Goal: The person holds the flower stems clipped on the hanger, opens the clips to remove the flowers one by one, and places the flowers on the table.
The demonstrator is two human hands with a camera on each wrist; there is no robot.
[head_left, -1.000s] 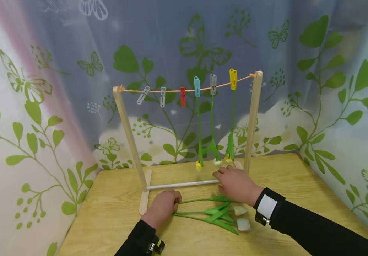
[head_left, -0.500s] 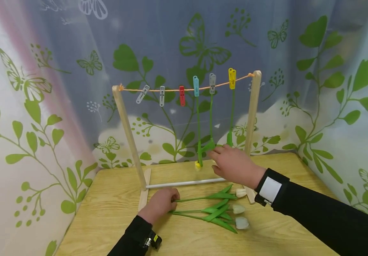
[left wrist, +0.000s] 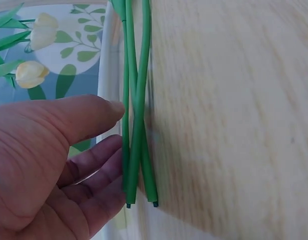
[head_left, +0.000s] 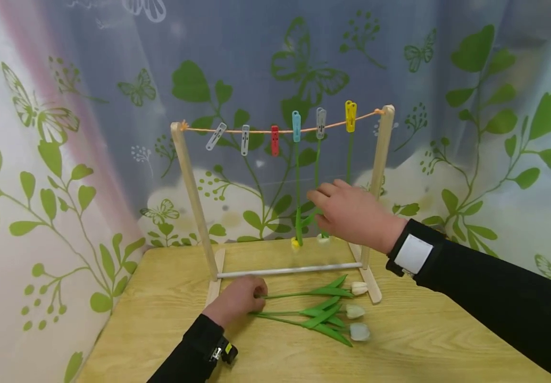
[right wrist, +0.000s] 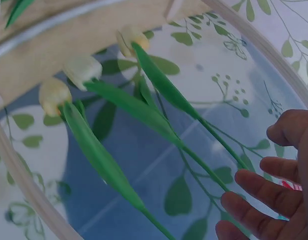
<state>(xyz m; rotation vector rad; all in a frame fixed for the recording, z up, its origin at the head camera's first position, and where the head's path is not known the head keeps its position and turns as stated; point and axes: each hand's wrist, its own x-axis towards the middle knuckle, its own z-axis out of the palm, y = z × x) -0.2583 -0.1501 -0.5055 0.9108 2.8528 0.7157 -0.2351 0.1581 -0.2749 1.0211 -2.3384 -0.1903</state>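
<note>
In the head view, my left hand rests on the table at the stem ends of several lying white tulips. The left wrist view shows its thumb and loosely bent fingers against the green stems, with a gap between thumb and fingers. My right hand is raised in front of the hanging tulips, fingers spread, holding nothing. Three tulips hang heads down, one yellow tulip at the left. A blue clothespin, a grey clothespin and a yellow clothespin hold their stems.
An orange string runs between two wooden posts. A red clothespin and two grey clothespins hang on it without flowers. A white rod joins the posts low down. A patterned curtain stands behind.
My right hand has risen from above the lying tulips to the hanging stems. My left hand stays at the stem ends, shifting only slightly left. The hanging and lying tulips keep their places.
</note>
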